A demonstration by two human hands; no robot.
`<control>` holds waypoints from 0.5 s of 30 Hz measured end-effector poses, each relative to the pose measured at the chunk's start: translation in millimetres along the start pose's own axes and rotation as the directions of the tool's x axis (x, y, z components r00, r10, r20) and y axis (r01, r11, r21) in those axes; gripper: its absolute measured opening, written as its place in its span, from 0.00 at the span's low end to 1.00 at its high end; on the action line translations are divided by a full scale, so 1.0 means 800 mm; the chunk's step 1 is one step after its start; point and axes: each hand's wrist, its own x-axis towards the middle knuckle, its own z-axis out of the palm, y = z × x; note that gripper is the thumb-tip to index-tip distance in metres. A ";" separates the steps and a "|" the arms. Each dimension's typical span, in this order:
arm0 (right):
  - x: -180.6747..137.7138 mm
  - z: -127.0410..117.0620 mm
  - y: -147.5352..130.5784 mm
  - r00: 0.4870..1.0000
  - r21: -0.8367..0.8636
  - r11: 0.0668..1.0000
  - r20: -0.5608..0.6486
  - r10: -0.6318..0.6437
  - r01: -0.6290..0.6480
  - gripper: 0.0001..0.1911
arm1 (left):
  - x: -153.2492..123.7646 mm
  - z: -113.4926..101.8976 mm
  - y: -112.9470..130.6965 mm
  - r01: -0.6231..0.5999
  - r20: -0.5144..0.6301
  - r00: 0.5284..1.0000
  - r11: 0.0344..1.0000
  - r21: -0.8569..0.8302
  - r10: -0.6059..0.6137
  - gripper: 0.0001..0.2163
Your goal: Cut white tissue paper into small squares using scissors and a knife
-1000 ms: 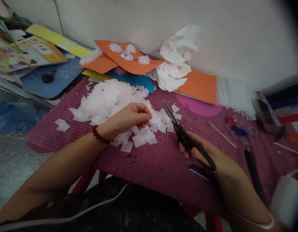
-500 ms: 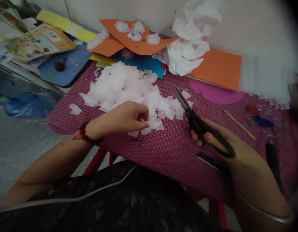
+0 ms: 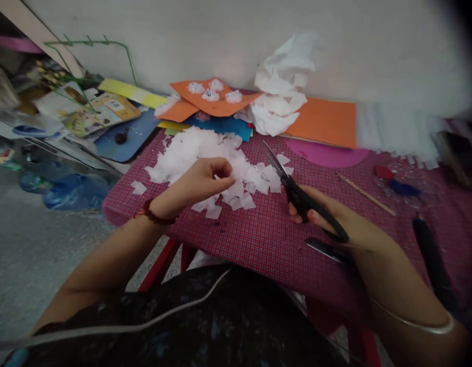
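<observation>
My left hand [image 3: 200, 181] rests on a heap of small white paper squares [image 3: 198, 150], its fingers curled and pinching among the pieces. Which piece it grips is hidden by the fingers. My right hand [image 3: 335, 219] is closed through the handles of black scissors [image 3: 297, 191], whose blades are together and point up-left toward the heap. Both hands lie on a table covered with a red checked cloth [image 3: 255, 239].
Orange sheets [image 3: 323, 122], blue paper [image 3: 220, 125], a pink disc [image 3: 328, 155] and crumpled white tissue [image 3: 280, 97] lie along the wall. A thin wooden stick [image 3: 366, 193] and dark pens [image 3: 430, 260] sit right. Books [image 3: 94, 109] and bottles [image 3: 68, 188] clutter the left floor.
The camera shifted and tilted, so the table sits differently in view. My left hand stayed on the paper heap, its fingers curling tighter. The scissors hand barely moved.
</observation>
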 end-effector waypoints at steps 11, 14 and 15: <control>-0.009 -0.002 0.003 0.989 0.031 0.999 0.144 0.012 -0.017 0.35 | 0.078 0.011 0.002 -0.030 0.085 0.993 0.854 -0.520 0.087 0.11; -0.007 -0.006 0.001 0.996 0.019 0.999 0.077 0.048 -0.050 0.34 | 0.077 0.014 -0.007 -0.012 0.100 0.992 0.833 -0.553 0.081 0.13; -0.006 -0.008 0.003 0.998 0.015 0.999 0.040 0.052 -0.053 0.32 | 0.076 0.012 -0.010 0.005 0.098 0.994 0.836 -0.549 0.059 0.12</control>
